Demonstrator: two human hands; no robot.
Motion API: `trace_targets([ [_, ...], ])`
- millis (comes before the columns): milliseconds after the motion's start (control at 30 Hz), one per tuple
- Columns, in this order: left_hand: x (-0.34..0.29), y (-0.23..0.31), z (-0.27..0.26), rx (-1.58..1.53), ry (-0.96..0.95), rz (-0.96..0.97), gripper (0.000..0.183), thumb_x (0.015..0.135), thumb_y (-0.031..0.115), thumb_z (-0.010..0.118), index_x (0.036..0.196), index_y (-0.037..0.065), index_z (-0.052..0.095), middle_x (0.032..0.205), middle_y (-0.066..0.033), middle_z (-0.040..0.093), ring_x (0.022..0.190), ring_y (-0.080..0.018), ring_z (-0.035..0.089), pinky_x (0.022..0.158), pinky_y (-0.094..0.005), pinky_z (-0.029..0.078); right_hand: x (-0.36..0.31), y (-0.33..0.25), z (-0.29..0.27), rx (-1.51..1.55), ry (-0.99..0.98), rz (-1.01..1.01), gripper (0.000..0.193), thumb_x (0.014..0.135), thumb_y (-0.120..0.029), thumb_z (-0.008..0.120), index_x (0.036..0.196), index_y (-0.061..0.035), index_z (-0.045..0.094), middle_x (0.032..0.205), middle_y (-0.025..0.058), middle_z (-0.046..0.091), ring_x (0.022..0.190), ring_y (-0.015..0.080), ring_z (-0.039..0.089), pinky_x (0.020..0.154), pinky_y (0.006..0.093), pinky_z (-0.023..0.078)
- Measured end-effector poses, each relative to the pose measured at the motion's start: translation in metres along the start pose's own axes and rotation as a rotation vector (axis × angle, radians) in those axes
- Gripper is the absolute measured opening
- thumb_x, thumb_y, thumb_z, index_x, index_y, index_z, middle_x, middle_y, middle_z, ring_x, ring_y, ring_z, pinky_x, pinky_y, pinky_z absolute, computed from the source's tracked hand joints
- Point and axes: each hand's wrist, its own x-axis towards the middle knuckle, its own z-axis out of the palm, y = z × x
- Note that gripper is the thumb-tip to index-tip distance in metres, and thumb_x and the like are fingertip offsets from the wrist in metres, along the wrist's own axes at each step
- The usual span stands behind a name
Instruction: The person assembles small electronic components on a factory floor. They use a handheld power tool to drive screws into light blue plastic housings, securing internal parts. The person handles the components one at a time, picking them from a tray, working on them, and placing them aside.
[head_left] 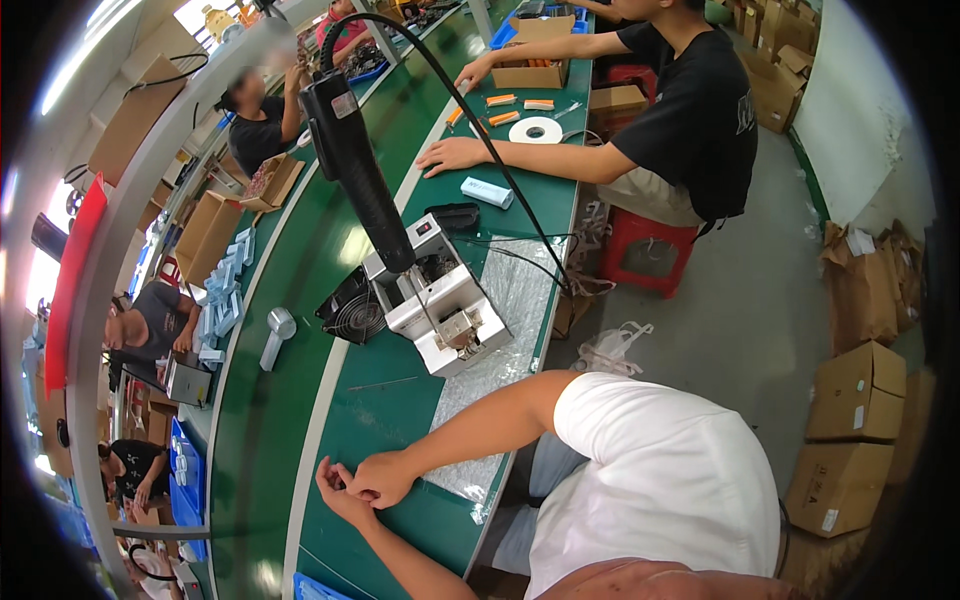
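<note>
My left hand (343, 497) is over the green bench, its fingers loosely curved and apart. My right hand (388, 478) is closed against the left palm and fingers; whatever it may pinch is hidden. Beyond my hands stands a white screw feeder (440, 310) with a red switch and a metal block at its near end. A black electric screwdriver (355, 160) hangs tilted over the feeder, its long bit reaching down toward that block. Beside the feeder is a black fan-like part with a round grille (357, 312). Neither hand touches these tools.
Clear plastic sheeting (465, 435) covers part of the bench. A green conveyor (262, 420) runs alongside, carrying a pale handheld fan (277, 335). A co-worker (690, 110) sits further along, near a tape roll (536, 131), a light blue box (487, 192) and orange-white parts (503, 118). Cartons (850, 480) stand behind me.
</note>
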Motion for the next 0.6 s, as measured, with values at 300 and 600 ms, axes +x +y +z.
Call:
trace_targets([
  [300, 0.0, -0.004, -0.001, -0.015, -0.01, -0.022, 0.025, 0.096, 0.002, 0.063, 0.121, 0.003, 0.065, 0.089, -0.0006, 0.057, 0.082, -0.0123, 0.054, 0.075, -0.0298, 0.046, -0.001, -0.004, -0.002, 0.009, 0.0, 0.0, 0.016, 0.075, -0.013, 0.073, 0.078, -0.0097, 0.057, 0.068, 0.0065, 0.066, 0.065, 0.0308, 0.067, 0.059, 0.0445, 0.05],
  [600, -0.004, 0.015, 0.005, 0.067, 0.008, -0.014, 0.019, 0.097, 0.008, 0.067, 0.115, 0.002, 0.067, 0.087, -0.0004, 0.059, 0.078, -0.0099, 0.054, 0.07, -0.0278, 0.046, -0.003, -0.003, -0.004, -0.014, -0.001, -0.013, 0.018, 0.077, -0.012, 0.073, 0.081, -0.0093, 0.057, 0.069, 0.006, 0.067, 0.066, 0.0294, 0.068, 0.059, 0.0429, 0.05],
])
